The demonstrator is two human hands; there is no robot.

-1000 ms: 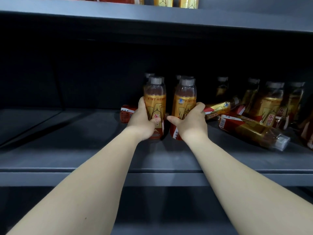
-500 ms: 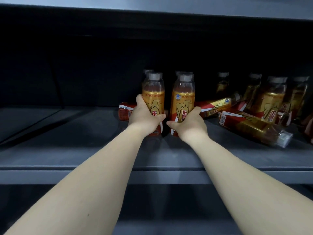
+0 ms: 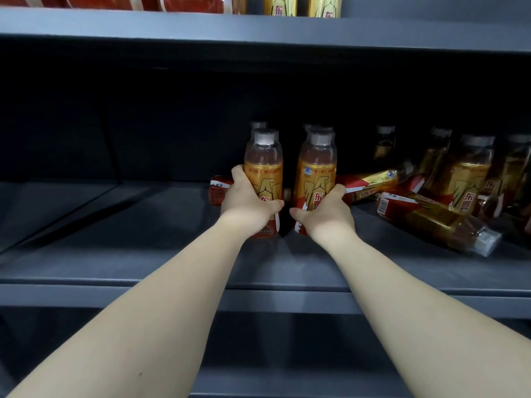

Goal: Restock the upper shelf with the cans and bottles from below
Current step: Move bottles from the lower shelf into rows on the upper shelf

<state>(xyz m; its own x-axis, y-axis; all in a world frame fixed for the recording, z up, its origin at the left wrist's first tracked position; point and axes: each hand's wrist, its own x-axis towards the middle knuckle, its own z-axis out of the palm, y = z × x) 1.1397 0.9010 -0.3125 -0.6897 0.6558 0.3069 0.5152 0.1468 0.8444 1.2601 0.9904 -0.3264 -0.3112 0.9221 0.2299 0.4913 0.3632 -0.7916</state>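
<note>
1. Head view: my left hand (image 3: 247,205) is wrapped round the lower half of an upright gold-labelled first bottle (image 3: 263,168), thumb across its front.
2. My right hand (image 3: 324,214) grips a second bottle (image 3: 316,173), upright, just right of the first bottle, with a dark gap between them.
3. Both are at the lower shelf (image 3: 115,239); I cannot tell whether their bases touch it.
4. Just left of the first bottle, behind my left hand, a red container (image 3: 218,191) lies on its side.
5. Well right of the first bottle, a fallen bottle (image 3: 431,222) lies cap to the right, and standing bottles (image 3: 465,173) crowd behind it.
6. Above the first bottle, the upper shelf (image 3: 201,27) carries gold cans (image 3: 280,5).
</note>
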